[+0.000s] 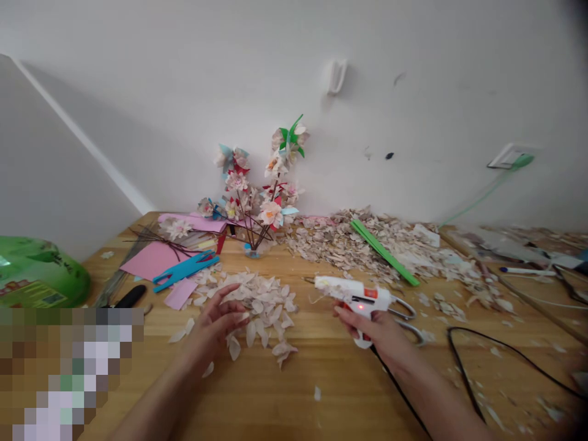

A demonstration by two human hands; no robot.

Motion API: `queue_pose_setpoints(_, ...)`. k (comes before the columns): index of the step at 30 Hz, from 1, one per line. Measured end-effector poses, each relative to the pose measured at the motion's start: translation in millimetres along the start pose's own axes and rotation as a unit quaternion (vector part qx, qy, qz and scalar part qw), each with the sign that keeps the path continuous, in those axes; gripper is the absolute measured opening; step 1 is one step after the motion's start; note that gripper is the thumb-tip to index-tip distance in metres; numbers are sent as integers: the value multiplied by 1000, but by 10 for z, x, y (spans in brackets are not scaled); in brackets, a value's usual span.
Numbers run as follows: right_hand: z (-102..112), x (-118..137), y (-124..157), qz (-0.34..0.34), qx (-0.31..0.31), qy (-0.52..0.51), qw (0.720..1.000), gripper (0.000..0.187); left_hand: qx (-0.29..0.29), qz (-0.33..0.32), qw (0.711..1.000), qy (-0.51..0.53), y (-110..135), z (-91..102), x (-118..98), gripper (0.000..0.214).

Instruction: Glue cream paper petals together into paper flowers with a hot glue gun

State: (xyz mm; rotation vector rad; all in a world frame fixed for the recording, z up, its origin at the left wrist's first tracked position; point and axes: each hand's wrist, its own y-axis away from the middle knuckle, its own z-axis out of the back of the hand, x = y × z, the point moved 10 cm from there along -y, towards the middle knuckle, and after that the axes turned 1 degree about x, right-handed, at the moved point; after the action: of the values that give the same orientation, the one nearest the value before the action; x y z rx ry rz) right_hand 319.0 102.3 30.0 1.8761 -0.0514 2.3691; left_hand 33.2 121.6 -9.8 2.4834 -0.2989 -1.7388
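Note:
My right hand [367, 327] is closed around the handle of a white glue gun [353, 293], whose nozzle points left. A red light glows on its side and whitish scraps cling near its front. My left hand [223, 315] hovers at the left edge of a loose pile of pale dried petals [264, 300], its fingers bent and apart; I make out nothing between them. Scissors [407, 315] with grey handles lie partly hidden behind the glue gun. Behind the pile, handmade petal flowers [271, 214] on thin brown stems stand in a small holder [251, 250].
A wide heap of dried petals [321, 242] spreads along the wall, with a green strip [384, 252] across it. Pink paper [151, 266], a blue strip [186, 271] and a black handle [131, 296] lie left. A green bag [41, 272] stands far left. Black cable [505, 355] loops right.

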Motion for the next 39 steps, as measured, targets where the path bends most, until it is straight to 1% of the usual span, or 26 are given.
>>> queue_pose_setpoints(2,-202,19,65,-13,46,2,999,31,3,4,1000,-12,14,-29,25,53)
queue_pose_setpoints(4,-391,70,135,2,87,11,996,26,12,-11,999,-43,26,-60,6,54)
queue_pose_setpoints(6,-548,103,202,18,129,18,991,28,23,-50,995,-82,40,-91,-57,55)
queue_pose_setpoints(8,-626,90,247,18,151,24,988,34,37,-92,988,-115,64,-127,-114,55)
queue_pose_setpoints(10,-607,46,256,6,140,36,989,37,47,-116,983,-134,86,-154,-128,54)
queue_pose_setpoints(13,-521,-11,243,-9,108,42,993,40,42,-118,984,-126,88,-144,-90,59)
queue_pose_setpoints(17,-408,-31,222,-2,63,6,998,35,19,-83,992,-89,60,-106,-23,70)
queue_pose_setpoints(21,-348,-110,224,-21,38,0,999,29,-5,-39,998,-43,50,-73,10,76)
queue_pose_setpoints(27,-393,-80,290,-22,54,14,998,28,0,-5,1000,-18,65,-108,32,81)
queue_pose_setpoints(33,-561,54,369,0,115,28,993,32,14,22,1000,-11,113,-190,89,81)
queue_pose_setpoints(36,-620,41,369,9,141,55,989,33,16,36,999,-20,115,-212,123,81)
queue_pose_setpoints(39,-628,0,353,19,147,93,985,33,13,44,999,-24,109,-213,134,80)
